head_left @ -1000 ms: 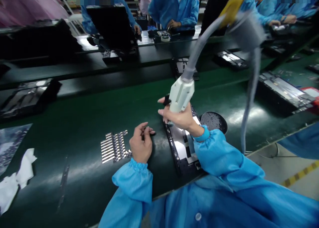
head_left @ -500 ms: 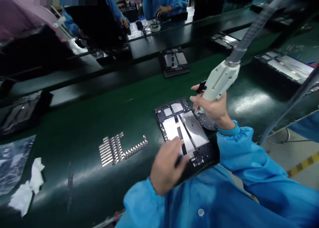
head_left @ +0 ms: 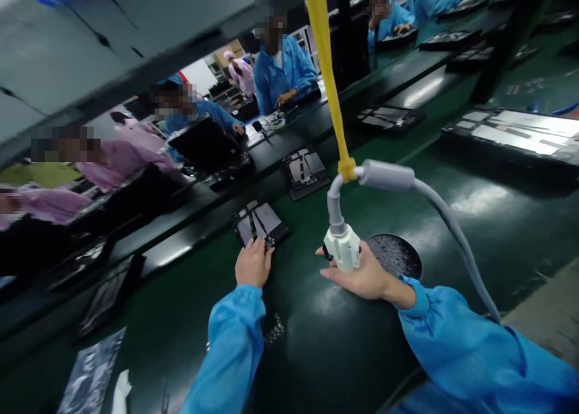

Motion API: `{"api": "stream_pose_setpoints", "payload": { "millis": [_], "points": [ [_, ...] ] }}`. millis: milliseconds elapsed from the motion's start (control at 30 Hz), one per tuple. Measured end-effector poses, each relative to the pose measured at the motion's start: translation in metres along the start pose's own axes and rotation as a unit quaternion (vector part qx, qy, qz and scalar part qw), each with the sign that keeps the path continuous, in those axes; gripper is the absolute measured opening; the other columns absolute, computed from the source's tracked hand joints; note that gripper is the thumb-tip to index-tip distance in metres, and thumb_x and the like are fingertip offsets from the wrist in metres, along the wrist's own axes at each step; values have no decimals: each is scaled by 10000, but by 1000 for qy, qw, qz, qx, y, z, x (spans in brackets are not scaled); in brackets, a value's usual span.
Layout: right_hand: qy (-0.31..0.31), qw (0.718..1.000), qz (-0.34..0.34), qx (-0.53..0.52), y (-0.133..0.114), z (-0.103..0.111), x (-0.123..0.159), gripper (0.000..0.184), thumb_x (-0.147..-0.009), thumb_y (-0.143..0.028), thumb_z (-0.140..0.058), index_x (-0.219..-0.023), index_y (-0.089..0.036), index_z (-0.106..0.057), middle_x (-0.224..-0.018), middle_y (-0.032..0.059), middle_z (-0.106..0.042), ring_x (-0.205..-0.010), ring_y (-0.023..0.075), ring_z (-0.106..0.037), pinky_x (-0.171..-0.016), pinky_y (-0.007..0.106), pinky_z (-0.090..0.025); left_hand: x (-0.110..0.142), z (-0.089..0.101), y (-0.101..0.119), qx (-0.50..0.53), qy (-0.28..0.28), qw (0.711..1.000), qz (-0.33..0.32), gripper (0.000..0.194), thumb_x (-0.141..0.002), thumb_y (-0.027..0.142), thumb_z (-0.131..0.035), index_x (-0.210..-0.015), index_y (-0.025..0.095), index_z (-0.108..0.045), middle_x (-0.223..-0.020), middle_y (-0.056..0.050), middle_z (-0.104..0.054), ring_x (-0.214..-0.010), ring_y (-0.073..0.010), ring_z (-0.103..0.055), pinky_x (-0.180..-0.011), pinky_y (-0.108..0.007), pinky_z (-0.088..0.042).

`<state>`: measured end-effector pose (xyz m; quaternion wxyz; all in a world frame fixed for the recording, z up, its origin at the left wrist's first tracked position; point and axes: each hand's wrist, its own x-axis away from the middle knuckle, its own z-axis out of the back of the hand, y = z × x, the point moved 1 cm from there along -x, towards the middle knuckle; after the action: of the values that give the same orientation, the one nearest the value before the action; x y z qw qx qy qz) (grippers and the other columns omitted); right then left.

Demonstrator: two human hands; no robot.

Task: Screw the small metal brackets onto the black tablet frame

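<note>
My right hand is wrapped round a white electric screwdriver, held upright over the green belt. A grey cable and a yellow strap hang from above to the tool. My left hand reaches forward with its fingers curled on the near edge of a black tablet frame lying on the belt. Both arms are in blue sleeves. A round black screw tray lies just right of my right hand.
Another tablet frame lies further along the belt, and more lie to the right. Several people in blue and pink coats work at the far side. A small strip of metal parts lies near my left sleeve. White cloth lies at the bottom left.
The view has swung upward. My left hand left the near frame and reached forward to a frame further out. My right hand brought the screwdriver upright, nearer the middle.
</note>
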<state>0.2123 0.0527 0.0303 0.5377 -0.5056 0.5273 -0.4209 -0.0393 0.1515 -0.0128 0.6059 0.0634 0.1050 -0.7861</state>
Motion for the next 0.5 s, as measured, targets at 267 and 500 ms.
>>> {"api": "stream_pose_setpoints", "payload": {
  "millis": [267,500],
  "points": [
    [-117,985,-72,-107,5,-8,0,777,-651,-285,-770,-1329,-193,-401,-1310,155,-536,-1083,243,-612,-934,401,-508,-10,17,41,-48,-55,997,-20,328,-873,159,-437,-1147,151,-616,-1301,-87,-578,-1288,-262,-434,-1082,-496,-333],
    [-215,964,-151,-39,11,-10,9,368,-730,-391,-708,-947,-140,-549,-620,10,-609,-554,138,-586,-591,263,-494,18,2,104,17,-117,983,-140,408,-908,290,-432,-1281,169,-546,-1369,-57,-528,-1301,-262,-417,-1053,-455,-388]
  ]
}}
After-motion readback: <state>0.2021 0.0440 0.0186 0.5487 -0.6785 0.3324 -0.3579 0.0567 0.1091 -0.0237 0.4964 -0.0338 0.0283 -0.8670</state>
